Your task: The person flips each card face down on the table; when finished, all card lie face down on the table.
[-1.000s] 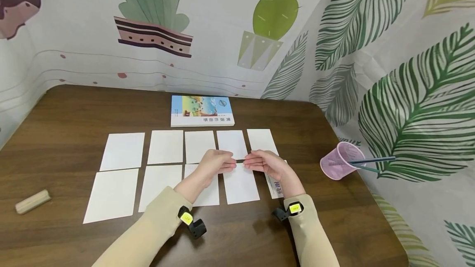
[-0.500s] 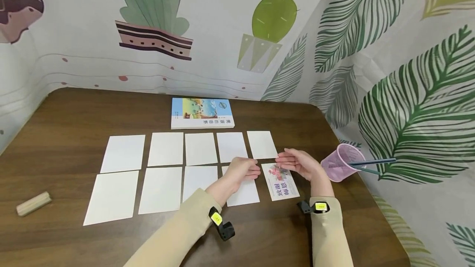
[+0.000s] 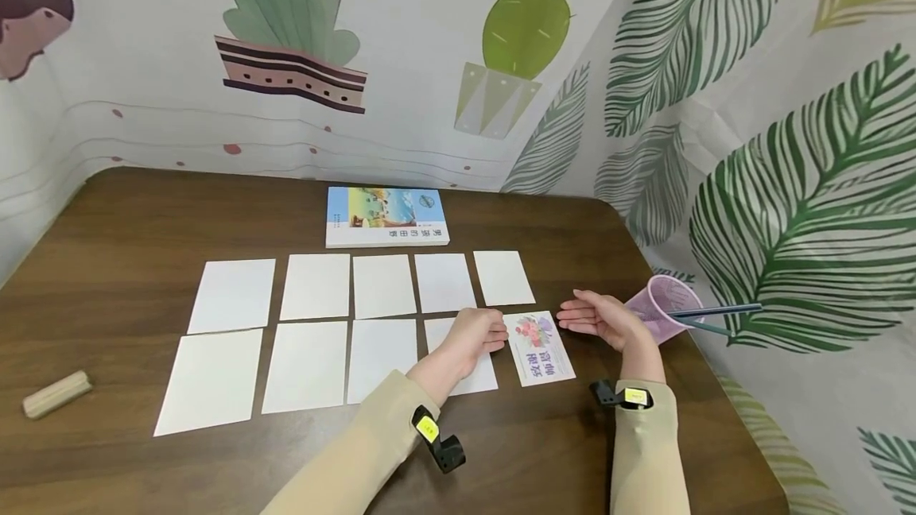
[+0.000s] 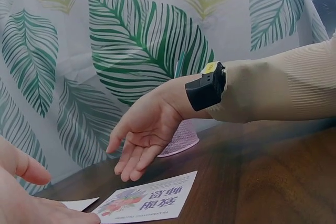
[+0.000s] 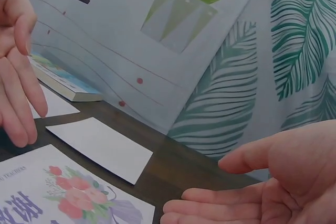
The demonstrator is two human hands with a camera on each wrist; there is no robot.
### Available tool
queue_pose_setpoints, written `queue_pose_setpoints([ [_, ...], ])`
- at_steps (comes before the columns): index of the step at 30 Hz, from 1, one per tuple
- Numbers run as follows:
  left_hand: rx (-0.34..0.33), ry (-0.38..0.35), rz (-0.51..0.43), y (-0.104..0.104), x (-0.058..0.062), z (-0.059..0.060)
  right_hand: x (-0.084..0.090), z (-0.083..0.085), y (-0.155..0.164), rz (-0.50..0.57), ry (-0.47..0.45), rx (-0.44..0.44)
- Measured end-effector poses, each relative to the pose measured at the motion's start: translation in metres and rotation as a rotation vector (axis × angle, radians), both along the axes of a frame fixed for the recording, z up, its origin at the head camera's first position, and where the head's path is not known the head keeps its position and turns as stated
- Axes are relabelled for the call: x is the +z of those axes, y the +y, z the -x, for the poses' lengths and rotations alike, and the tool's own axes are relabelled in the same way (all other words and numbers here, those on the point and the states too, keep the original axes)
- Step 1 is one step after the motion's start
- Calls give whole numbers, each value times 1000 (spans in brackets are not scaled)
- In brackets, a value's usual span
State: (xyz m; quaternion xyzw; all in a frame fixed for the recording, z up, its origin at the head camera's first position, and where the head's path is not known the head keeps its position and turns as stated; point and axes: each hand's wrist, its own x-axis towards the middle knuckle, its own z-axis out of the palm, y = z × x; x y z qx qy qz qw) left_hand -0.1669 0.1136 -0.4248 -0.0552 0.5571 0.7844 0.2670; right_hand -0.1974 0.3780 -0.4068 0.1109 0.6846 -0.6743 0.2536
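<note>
A card printed with red flowers and purple lettering (image 3: 541, 350) lies face up at the right end of the front row. At its left edge is my left hand (image 3: 468, 340), over a white card (image 3: 478, 380), with the fingers extended and nothing held. My right hand (image 3: 607, 321) hovers off the printed card's right side, palm facing inward and fingers straight. In the left wrist view the card (image 4: 157, 198) lies below the right hand's fingertips. The right wrist view shows both palms facing each other across it.
Several blank white cards (image 3: 222, 380) form two rows on the brown table (image 3: 286, 467). Behind them lies a book (image 3: 386, 218). A pink mesh pen cup (image 3: 661, 304) with pens stands tilted right behind the right hand. A pale wooden block (image 3: 57, 394) lies far left.
Both hands have moved right from the neighbouring white card to either side of the printed card, which is now uncovered. The right hand moved farther and the gap between them widened. Cards stayed put.
</note>
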Motion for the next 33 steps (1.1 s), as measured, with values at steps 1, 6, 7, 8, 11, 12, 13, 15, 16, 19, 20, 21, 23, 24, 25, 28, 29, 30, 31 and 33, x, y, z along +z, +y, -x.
queue_pose_setpoints([
  [1,-2,-2,-2,0,0,0,0,0,0,-7,-3,7],
  [6,-9,-8,9,2,0,-1,-2,0,0,-48,-17,33],
  [7,-11,-11,13,2,-1,-1,-2,0,0,-55,-19,32],
  [8,-13,-12,19,3,-1,-2,-3,0,-1,-58,-19,32],
  [11,-19,-16,29,4,-1,-3,-4,0,-3,-69,-20,25],
  [12,-22,-12,31,4,-1,-3,-4,-1,-4,-72,-20,24],
  [13,-24,-11,31,4,-1,-3,-4,-1,-4,-74,-20,20],
  [15,-25,-9,30,5,0,-4,-4,0,-5,-75,-17,15],
  [16,-25,-7,28,5,0,-4,-4,0,-5,-76,-14,12],
  [19,-25,0,23,5,0,-4,-3,1,-5,-77,-4,5],
  [20,-25,1,22,5,1,-4,-3,2,-5,-80,-2,1],
  [21,-25,0,21,5,1,-4,-3,2,-5,-85,-1,-1],
  [23,-23,3,23,4,1,-4,-3,2,-5,-96,-3,-5],
  [24,-21,2,24,4,1,-4,-3,2,-5,-102,-5,-7],
  [25,-17,2,24,4,1,-4,-3,2,-5,-109,-6,-10],
  [28,-10,5,24,4,0,-4,-4,3,-6,-118,1,-12],
  [29,-8,6,22,4,0,-4,-4,3,-6,-122,8,-12],
  [30,-7,4,21,4,0,-4,-4,3,-7,-126,17,-12],
  [31,-7,5,19,4,-1,-4,-5,3,-7,-129,25,-13],
  [33,-7,2,18,5,-1,-4,-6,3,-7,-126,37,-8],
])
